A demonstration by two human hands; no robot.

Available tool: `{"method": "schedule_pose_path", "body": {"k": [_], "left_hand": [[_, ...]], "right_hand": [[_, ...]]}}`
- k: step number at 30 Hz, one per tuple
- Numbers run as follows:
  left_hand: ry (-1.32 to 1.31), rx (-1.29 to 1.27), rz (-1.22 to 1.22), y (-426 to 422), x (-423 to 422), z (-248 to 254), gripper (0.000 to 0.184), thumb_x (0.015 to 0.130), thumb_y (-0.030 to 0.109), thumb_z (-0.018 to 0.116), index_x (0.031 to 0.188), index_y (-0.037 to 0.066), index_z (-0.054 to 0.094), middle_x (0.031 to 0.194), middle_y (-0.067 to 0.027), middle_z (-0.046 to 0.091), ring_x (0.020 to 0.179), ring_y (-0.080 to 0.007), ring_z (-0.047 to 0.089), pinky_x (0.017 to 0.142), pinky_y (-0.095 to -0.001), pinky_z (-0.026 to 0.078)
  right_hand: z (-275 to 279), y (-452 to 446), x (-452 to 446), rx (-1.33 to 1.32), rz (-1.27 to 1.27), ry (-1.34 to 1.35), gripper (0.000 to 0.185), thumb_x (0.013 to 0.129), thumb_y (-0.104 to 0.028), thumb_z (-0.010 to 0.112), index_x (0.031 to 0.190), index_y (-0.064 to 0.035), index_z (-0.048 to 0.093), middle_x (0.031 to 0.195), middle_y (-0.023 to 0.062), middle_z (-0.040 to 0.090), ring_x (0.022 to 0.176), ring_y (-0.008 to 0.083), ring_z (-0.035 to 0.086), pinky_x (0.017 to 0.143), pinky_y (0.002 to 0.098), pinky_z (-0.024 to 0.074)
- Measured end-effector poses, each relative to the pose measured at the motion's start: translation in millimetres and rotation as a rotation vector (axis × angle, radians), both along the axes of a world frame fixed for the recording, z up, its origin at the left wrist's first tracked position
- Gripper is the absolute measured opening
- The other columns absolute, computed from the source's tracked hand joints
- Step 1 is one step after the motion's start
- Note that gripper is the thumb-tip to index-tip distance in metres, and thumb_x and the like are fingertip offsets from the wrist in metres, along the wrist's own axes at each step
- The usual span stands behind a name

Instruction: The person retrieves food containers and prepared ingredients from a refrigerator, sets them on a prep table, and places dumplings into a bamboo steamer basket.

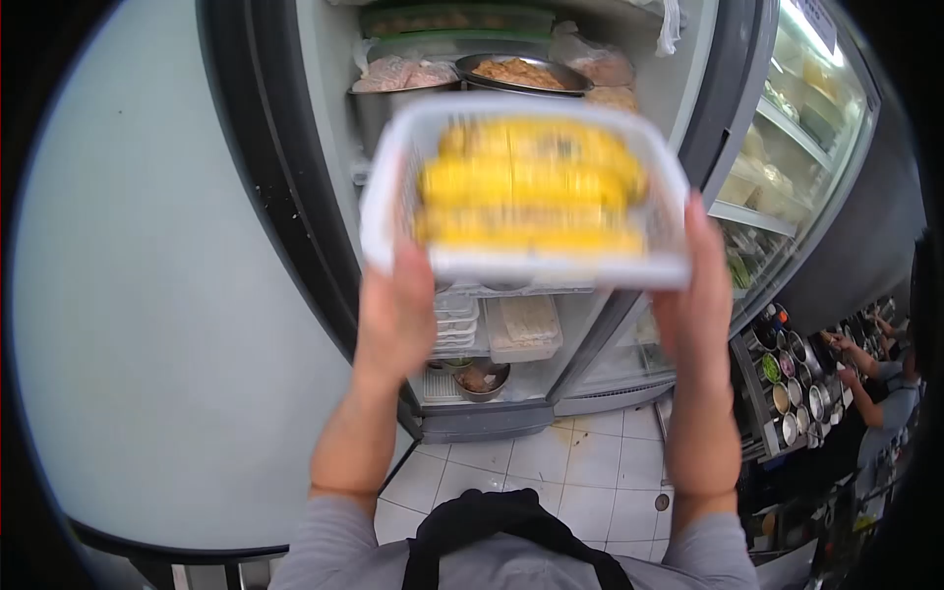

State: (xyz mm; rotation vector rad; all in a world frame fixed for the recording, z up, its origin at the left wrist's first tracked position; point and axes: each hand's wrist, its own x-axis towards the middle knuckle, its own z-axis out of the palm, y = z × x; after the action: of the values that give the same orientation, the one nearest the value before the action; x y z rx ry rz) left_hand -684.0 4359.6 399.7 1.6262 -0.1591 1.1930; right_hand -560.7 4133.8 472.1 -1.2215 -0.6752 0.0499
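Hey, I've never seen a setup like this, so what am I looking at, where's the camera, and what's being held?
There's no machine here, just a person's two bare hands. The one picture comes from a camera worn on their head, looking forward and down, so their grey sleeves show at the bottom. The left hand and right hand hold a white basket by its near corners. Inside lie yellow items, too blurred to identify. Behind is an open fridge; its shelves hold a metal pot, a dish of orange food and stacked white containers. Another person is at the right.
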Motion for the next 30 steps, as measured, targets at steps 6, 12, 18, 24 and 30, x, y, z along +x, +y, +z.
{"method": "schedule_pose_path", "body": {"k": [6, 12, 18, 24, 30], "left_hand": [[-0.072, -0.031, 0.125, 44.5, 69.3, 143.9, 0.079, 0.104, 0.063, 0.036, 0.141, -0.006, 0.046, 0.134, -0.0171, 0.056, 0.123, -0.0234, 0.054, 0.105, -0.0369, 0.042], [-0.036, 0.022, 0.436, 131.6, 137.7, 169.0, 0.088, 0.101, 0.067, 0.033, 0.127, -0.014, 0.056, 0.118, -0.0274, 0.065, 0.115, -0.0345, 0.062, 0.101, -0.0399, 0.045], [0.197, -0.073, 0.696, 122.2, 126.5, 176.9, 0.09, 0.097, 0.065, 0.042, 0.132, -0.018, 0.05, 0.12, -0.0364, 0.062, 0.118, -0.0471, 0.06, 0.103, -0.0455, 0.045], [-0.041, 0.041, 0.803, 99.2, 122.1, 153.7, 0.087, 0.094, 0.056, 0.057, 0.146, -0.012, 0.037, 0.136, -0.0364, 0.053, 0.132, -0.0456, 0.051, 0.112, -0.0443, 0.039], [-0.44, 0.075, 0.522, 35.4, 108.8, 109.4, 0.051, 0.101, 0.02, 0.06, 0.142, -0.008, 0.044, 0.135, -0.0221, 0.059, 0.123, -0.0257, 0.059, 0.106, -0.0352, 0.044]], "right_hand": [[128.9, 76.7, 79.7, -0.128, 0.04, -0.159, 0.045, 0.098, -0.039, 0.042, 0.119, -0.0021, 0.059, 0.104, 0.013, 0.067, 0.089, 0.0215, 0.062, 0.084, 0.0394, 0.0489], [153.8, 167.0, 157.3, -0.292, 0.134, -0.084, 0.049, 0.091, -0.044, 0.049, 0.126, -0.0108, 0.053, 0.118, 0.0166, 0.061, 0.101, 0.0296, 0.059, 0.086, 0.0418, 0.0461], [154.9, 190.2, 179.7, -0.718, -0.507, -0.703, 0.069, 0.099, -0.057, 0.039, 0.126, 0.0008, 0.065, 0.119, 0.0282, 0.067, 0.116, 0.04, 0.062, 0.1, 0.0455, 0.0461], [139.0, 126.5, 141.5, -0.625, -0.646, -0.739, 0.074, 0.097, -0.061, 0.047, 0.117, 0.0071, 0.068, 0.119, 0.0284, 0.067, 0.118, 0.0419, 0.062, 0.102, 0.045, 0.0465], [-16.9, 22.1, 63.0, -0.066, -0.74, -0.799, 0.024, 0.095, -0.022, 0.062, 0.098, -0.0013, 0.073, 0.096, 0.0163, 0.073, 0.089, 0.0356, 0.065, 0.081, 0.0441, 0.051]]}}
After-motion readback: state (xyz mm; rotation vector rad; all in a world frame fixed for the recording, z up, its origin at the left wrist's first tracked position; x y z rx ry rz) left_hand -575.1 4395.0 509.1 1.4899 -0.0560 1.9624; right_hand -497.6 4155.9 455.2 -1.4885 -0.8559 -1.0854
